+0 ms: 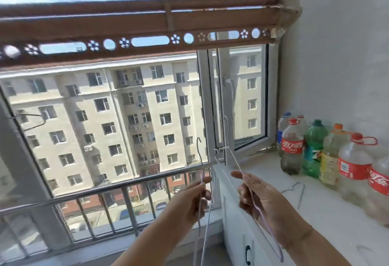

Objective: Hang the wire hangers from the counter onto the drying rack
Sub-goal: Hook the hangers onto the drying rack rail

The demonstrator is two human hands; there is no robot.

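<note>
Holding: each hand has one wire hanger, both raised in front of the window and well below the rack.
Left hand [195, 199]: thumb and fingers are curled tight round the thin wire of the grey hanger [201, 156], gripping it just below the neck.
Grey hanger: nearly upright, with its hook at the top, open side to the right, and its lower wires trailing down past the wrist.
Right hand [259, 199]: thumb and forefinger pinch the pale hanger [235, 160] on one sloping arm, and the other fingers are folded under the wire.
Pale hanger: tilted, with the hook up and to the left near the window frame [223, 97]. Its pinkish lower part runs down along the forearm.
Gap between hangers: I cannot tell whether the two wires touch where they cross between the hands.
Third hanger [301, 194]: lies flat on the white counter [315, 228], right of the right hand and near the bottles.
Drying rack [126, 26]: brown bars overhead, spanning the window, with a strip of round and flower-shaped cut-outs below.
Bottles [292, 145]: a row of large plastic ones stands along the wall on the counter.
Railing [105, 190]: metal bars outside the glass, behind the left hand.
</note>
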